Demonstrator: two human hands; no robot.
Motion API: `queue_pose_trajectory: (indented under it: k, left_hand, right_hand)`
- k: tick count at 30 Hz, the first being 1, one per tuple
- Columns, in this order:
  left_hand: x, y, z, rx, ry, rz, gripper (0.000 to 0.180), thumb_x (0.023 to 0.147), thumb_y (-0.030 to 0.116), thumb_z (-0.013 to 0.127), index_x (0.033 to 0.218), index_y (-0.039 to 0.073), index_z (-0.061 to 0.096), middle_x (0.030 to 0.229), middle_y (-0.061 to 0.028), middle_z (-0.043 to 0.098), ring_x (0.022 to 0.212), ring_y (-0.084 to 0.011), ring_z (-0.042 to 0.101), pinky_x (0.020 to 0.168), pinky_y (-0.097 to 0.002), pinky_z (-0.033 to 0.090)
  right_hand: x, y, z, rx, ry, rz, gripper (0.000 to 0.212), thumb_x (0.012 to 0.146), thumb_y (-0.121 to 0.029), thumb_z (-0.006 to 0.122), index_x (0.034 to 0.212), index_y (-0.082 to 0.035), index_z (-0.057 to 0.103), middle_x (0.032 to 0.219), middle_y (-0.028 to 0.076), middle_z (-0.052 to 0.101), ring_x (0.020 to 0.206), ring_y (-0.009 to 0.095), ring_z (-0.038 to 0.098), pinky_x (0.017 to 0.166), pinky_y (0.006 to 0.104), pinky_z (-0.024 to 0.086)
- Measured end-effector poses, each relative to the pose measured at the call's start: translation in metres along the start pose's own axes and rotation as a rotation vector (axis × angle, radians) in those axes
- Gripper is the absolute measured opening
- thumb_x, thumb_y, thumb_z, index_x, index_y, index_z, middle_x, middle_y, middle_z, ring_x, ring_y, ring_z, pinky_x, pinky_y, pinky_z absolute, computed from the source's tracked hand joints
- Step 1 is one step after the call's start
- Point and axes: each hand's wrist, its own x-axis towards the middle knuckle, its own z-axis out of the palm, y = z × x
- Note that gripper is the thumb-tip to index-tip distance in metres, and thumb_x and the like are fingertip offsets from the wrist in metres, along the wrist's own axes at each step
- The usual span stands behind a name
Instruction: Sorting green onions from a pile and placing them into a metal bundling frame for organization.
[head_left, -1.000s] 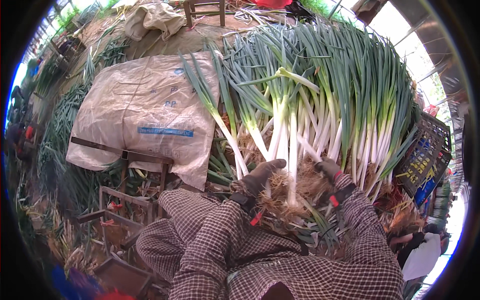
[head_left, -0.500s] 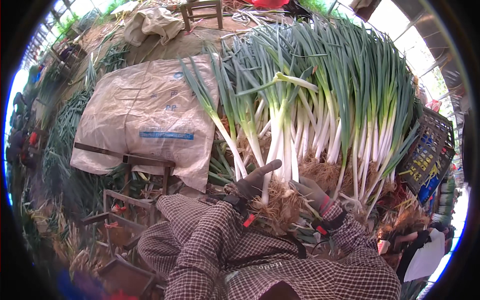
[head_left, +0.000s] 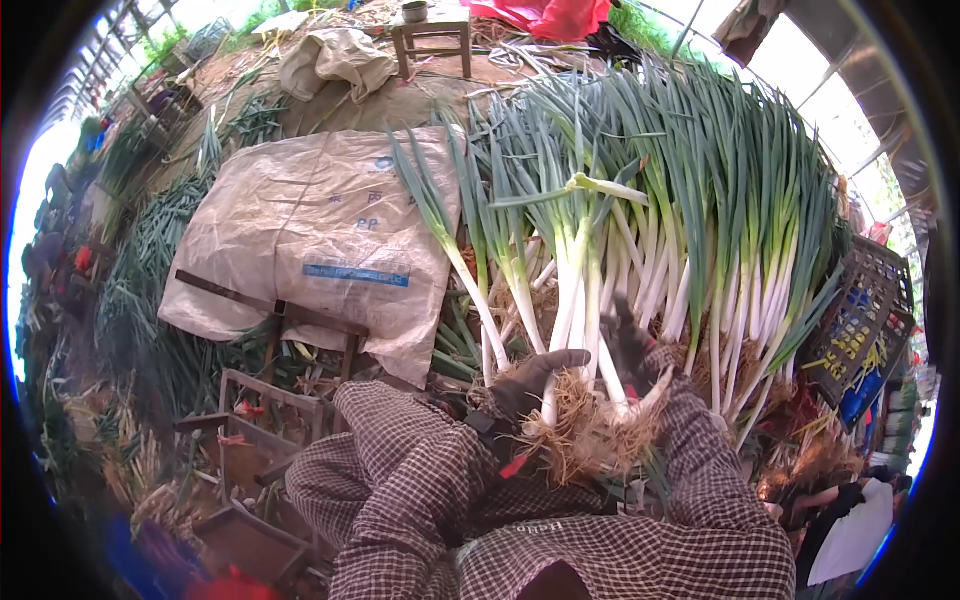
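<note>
The gloved left hand (head_left: 525,385), just off the lower right corner of the woven plastic sack (head_left: 310,230), is closed about the white shanks of a bunch of Welsh onions (head_left: 568,325), with its thumb laid across their front; the fingers behind are hidden. The bunch lies to the right of the sack, its shaggy roots (head_left: 565,425) pointed toward the person and its green leaves away, the long axis leaning slightly right at the leaf end. The shanks are apparently gripped low so that the root ends are gathered together. Farther right of the sack, the gloved right hand (head_left: 632,345) is seen just beside a slanted shank (head_left: 610,375); whether anything is pinched by it cannot be told. Beyond, a dense row of Welsh onions (head_left: 700,170) is laid side by side, probably for easy reach. Farthest right of the sack, a black plastic crate (head_left: 885,338) is tilted.
</note>
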Motion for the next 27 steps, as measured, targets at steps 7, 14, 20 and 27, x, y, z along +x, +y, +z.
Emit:
queue_pose_trajectory:
  k: [7,14,20,27]
  left_hand:
    - [-0.067,0.021,0.022,0.858,0.17,0.099,0.056,0.079,0.025,0.069,0.122,-0.005,0.052,0.124,-0.0151,0.054,0.111,-0.0235,0.051,0.1,-0.0324,0.035]
    - [-0.212,0.054,0.098,1.259,0.61,0.366,0.083,0.06,0.022,0.079,0.126,-0.007,0.038,0.104,-0.0208,0.059,0.091,-0.0263,0.06,0.082,-0.0337,0.05]
    - [-0.413,0.036,0.074,1.642,0.925,0.526,0.085,0.068,0.015,0.076,0.139,0.006,0.03,0.109,-0.0143,0.057,0.096,-0.0195,0.058,0.083,-0.0344,0.05]
    - [-0.513,-0.021,0.006,1.517,1.419,0.334,0.081,0.069,0.015,0.072,0.139,0.007,0.032,0.112,-0.0164,0.058,0.102,-0.0276,0.059,0.089,-0.0356,0.046]
  right_hand:
    - [0.064,0.014,0.109,0.425,-0.226,-0.172,0.06,0.088,-0.049,0.053,0.129,-0.006,0.045,0.116,0.011,0.056,0.104,0.023,0.055,0.092,0.0366,0.046]
    - [0.067,-0.01,0.223,0.713,-0.478,0.016,0.065,0.087,-0.051,0.055,0.134,-0.009,0.04,0.125,0.011,0.052,0.116,0.027,0.05,0.098,0.0415,0.043]
    - [0.099,0.036,0.379,0.555,-0.946,0.154,0.057,0.086,-0.036,0.061,0.13,-0.004,0.044,0.125,0.013,0.053,0.115,0.028,0.051,0.103,0.0434,0.039]
    - [0.103,0.166,0.477,0.528,-0.974,0.36,0.039,0.085,-0.02,0.061,0.12,-0.006,0.053,0.11,0.007,0.061,0.103,0.023,0.057,0.095,0.0401,0.043]
